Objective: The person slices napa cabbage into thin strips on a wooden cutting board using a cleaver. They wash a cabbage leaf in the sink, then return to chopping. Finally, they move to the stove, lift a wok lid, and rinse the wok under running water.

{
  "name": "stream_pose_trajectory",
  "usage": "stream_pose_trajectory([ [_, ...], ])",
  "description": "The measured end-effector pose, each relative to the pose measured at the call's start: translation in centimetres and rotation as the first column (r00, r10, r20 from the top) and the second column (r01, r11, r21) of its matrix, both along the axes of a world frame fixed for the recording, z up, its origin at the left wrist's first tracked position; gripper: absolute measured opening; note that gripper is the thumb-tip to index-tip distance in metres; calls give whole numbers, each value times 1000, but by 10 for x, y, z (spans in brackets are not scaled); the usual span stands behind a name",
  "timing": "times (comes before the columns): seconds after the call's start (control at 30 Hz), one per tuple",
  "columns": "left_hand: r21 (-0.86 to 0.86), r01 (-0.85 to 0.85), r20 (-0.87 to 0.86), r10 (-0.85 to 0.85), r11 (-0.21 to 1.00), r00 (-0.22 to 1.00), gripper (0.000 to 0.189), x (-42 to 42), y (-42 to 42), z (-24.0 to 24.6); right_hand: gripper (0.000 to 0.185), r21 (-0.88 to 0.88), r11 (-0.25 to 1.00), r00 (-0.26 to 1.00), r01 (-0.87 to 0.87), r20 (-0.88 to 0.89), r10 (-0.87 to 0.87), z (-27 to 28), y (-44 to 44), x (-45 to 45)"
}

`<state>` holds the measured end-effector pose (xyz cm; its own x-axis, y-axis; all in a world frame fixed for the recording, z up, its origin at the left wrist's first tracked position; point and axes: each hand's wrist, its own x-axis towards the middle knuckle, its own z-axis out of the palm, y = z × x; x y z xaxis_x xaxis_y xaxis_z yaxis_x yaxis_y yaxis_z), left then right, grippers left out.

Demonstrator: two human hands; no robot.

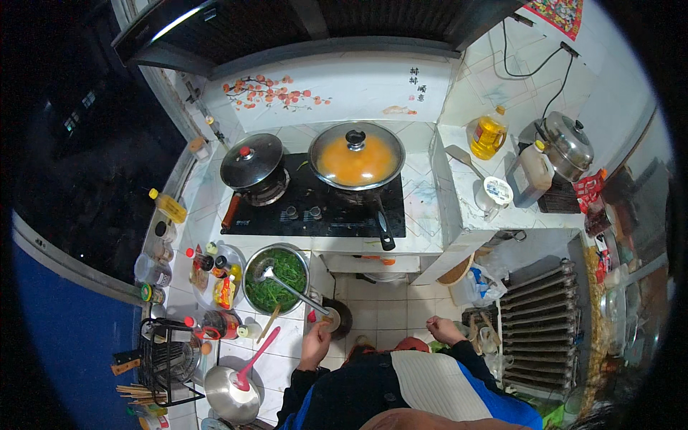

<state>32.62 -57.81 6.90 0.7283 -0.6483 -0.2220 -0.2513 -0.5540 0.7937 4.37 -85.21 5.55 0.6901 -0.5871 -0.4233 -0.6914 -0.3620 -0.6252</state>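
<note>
My left hand (315,344) is loosely curled at the counter's edge, just below the handle end of a metal ladle (293,290). The ladle rests in a steel bowl of leafy greens (277,279). Whether the hand touches the handle or holds anything is unclear. My right hand (445,329) hangs over the floor, fingers curled; I cannot tell if anything is in it. On the black gas stove (344,217) stand a lidded wok (357,156) with orange contents and a smaller lidded pan (252,161) with a red knob. A steel bowl (231,395) holds a pink spatula (260,355).
Seasoning bottles stand on a tray (204,295) left of the greens. A knife rack (169,360) is at the lower left. An oil jug (489,133), a brown-liquid jug (529,172), a metal turner (465,158) and a steamer pot (567,145) occupy the right ledge. A radiator (537,328) stands below.
</note>
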Motion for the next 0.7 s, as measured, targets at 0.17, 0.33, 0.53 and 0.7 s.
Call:
stream_pose_trajectory([
  [0.17,-168,-16,-44,9,986,999,33,7,-6,0,32,-35,997,994,-70,-86,67,0,-20,24],
  [0.33,-158,-52,-223,16,986,975,25,3,-16,13,31,-93,986,991,-135,-15,134,-8,-46,40],
  [0.53,-240,-125,-374,27,963,927,33,14,-83,28,30,-102,983,987,-155,19,158,-9,-94,44],
  [0.7,-472,-363,-699,-90,803,710,63,29,-193,50,30,-126,989,992,-79,84,90,-7,-132,26],
])
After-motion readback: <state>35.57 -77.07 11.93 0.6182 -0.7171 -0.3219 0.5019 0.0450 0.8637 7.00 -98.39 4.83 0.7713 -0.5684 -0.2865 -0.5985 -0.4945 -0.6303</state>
